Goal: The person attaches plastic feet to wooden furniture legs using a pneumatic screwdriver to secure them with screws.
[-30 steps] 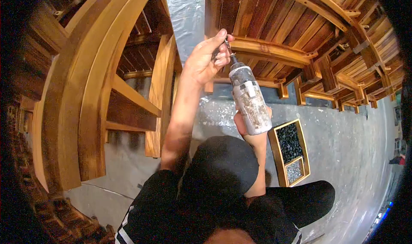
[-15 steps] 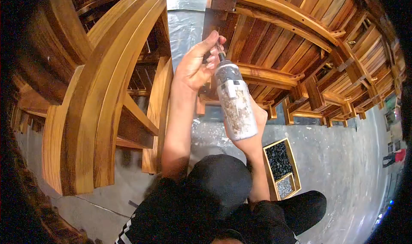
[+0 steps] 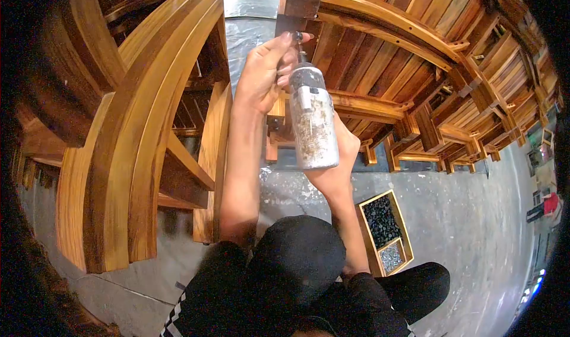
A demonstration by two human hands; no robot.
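Note:
My right hand [image 3: 344, 150] grips a power screwdriver [image 3: 314, 126] with a scuffed white and grey body, its tip pointing up and away from me. The tool hides most of that hand's fingers. At the bit end, my left hand [image 3: 260, 76] is closed, its thumb and fingers pinching a small dark piece [image 3: 297, 37] against the tip; its exact kind is too small to make out. Just beyond the fingertips is the squared end of a brown wooden leg [image 3: 301, 3], part of an overturned slatted wooden piece [image 3: 380, 46]. A gap to that leg cannot be judged.
A wooden box [image 3: 408, 245] on the concrete floor [image 3: 463, 218] at right holds black round pieces and, in a smaller compartment, silvery hardware. Curved wooden furniture [image 3: 139, 135] stands close on my left. More wooden frames continue at far right, where a person in red [image 3: 551, 204] is visible.
Both hands and the screwdriver have moved slightly up and left in view, closer to the wooden leg's end. The dark piece at the bit now shows more clearly.

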